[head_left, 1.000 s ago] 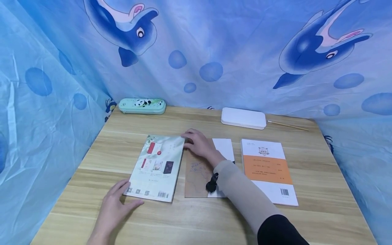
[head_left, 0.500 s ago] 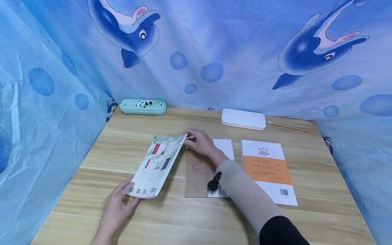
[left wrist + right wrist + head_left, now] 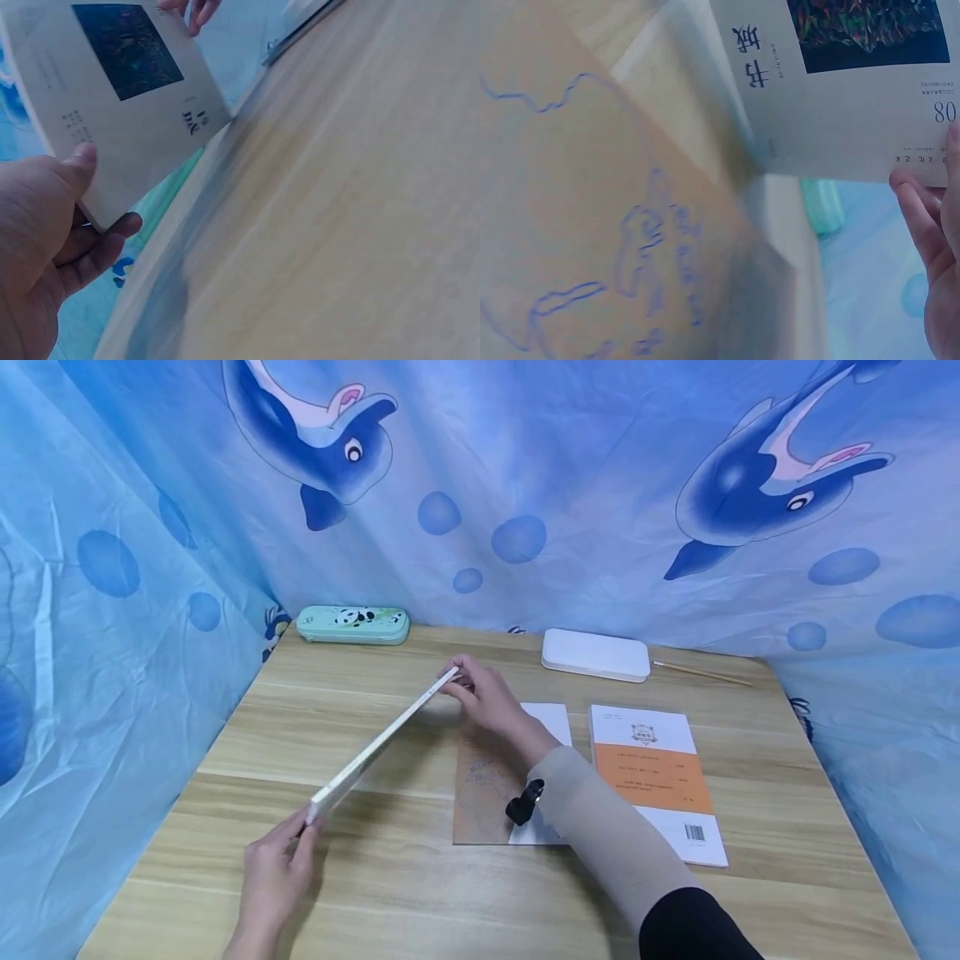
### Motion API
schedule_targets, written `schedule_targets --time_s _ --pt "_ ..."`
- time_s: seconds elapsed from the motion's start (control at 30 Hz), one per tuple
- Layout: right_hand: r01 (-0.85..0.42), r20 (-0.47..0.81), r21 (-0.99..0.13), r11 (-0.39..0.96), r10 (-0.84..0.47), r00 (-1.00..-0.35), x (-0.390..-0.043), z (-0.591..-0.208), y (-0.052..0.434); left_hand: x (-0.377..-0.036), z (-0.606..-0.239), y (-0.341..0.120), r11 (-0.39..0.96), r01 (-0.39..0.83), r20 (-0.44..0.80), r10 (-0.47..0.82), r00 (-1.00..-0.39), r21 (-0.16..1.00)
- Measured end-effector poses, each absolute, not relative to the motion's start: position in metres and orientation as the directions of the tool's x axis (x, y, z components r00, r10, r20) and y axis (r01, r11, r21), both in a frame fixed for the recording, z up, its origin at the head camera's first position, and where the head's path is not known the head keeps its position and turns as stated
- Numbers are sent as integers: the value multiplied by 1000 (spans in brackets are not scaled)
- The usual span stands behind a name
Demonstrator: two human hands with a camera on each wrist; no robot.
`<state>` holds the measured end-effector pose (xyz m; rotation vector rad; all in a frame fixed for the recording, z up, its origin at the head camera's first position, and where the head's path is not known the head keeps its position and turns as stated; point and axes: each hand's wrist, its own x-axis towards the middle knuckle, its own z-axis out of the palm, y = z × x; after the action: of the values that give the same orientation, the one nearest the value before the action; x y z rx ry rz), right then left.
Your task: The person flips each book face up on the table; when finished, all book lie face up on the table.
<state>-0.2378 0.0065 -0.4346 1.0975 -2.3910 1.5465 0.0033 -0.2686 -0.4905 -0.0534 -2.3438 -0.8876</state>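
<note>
A thin magazine point(image 3: 375, 750) stands tilted nearly on edge above the left half of the table, its edge toward the head camera. My left hand point(image 3: 273, 868) pinches its near corner; in the left wrist view the thumb lies on the cover point(image 3: 142, 142). By its far corner, my right hand point(image 3: 487, 697) grips the same magazine. The right wrist view shows a cover point(image 3: 855, 120) with a dark picture and large characters. Under my right forearm lies a brown-and-white book point(image 3: 483, 793) with blue line drawing, partly hidden by the sleeve.
Right of the brown book lies a white-and-orange book point(image 3: 652, 768). Along the table's back edge are a mint pencil case point(image 3: 352, 625) with pandas, a white flat case point(image 3: 596, 653) and a pencil point(image 3: 701, 673). Blue dolphin-print curtains point(image 3: 465, 460) hang behind and beside the table point(image 3: 420, 902).
The magazine lay flat with its back cover up. Its right side has been raised, and it now stands steeply tilted between both hands. The left fingers have closed on its near corner.
</note>
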Motion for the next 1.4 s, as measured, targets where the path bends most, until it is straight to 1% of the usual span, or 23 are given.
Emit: schedule_targets --time_s 0.13,0.27,0.37,0.47,0.53,0.63,0.77,0.83,0.97,1.1,1.23,1.3,1.4 --pt "-649 486 -725 229 -498 -718 -238 -423 5 4 -486 -268 769 239 592 -215 -776 592" --pt "-670 528 -719 183 -483 -699 -238 -413 2 4 -483 -266 739 206 556 -263 -789 641" --pt "-651 529 -744 153 -460 -713 -238 -406 1 4 -480 -264 706 176 512 -297 -806 686" --pt "-618 509 -772 150 -437 -742 -238 -400 0 3 -476 -263 675 157 490 -336 -804 720" --pt "-607 495 -774 179 -428 -757 -238 -397 -1 3 -474 -263 652 152 482 -363 -797 742" --pt "-622 501 -747 235 -417 -759 -239 -395 -1 4 -471 -262 632 137 471 -397 -788 762" --pt "-659 534 -691 298 -404 -743 -240 -396 -3 6 -467 -261 634 68 435 -445 -782 770" --pt "-653 529 -691 311 -399 -749 -241 -399 -4 7 -466 -260 623 37 406 -462 -788 781" --pt "-589 464 -744 317 -389 -796 -242 -407 -8 8 -464 -259 566 2 333 -482 -811 824" --pt "-497 373 -798 342 -367 -852 -243 -417 -11 8 -464 -259 498 4 282 -483 -829 867" --pt "-363 233 -859 362 -356 -905 -243 -431 -15 6 -464 -258 455 12 248 -462 -852 890" --pt "-298 154 -885 357 -380 -912 -243 -438 -17 6 -466 -258 437 -9 219 -468 -856 900" --pt "-248 65 -899 361 -449 -891 -241 -448 -20 4 -468 -258 406 -76 151 -499 -853 911"
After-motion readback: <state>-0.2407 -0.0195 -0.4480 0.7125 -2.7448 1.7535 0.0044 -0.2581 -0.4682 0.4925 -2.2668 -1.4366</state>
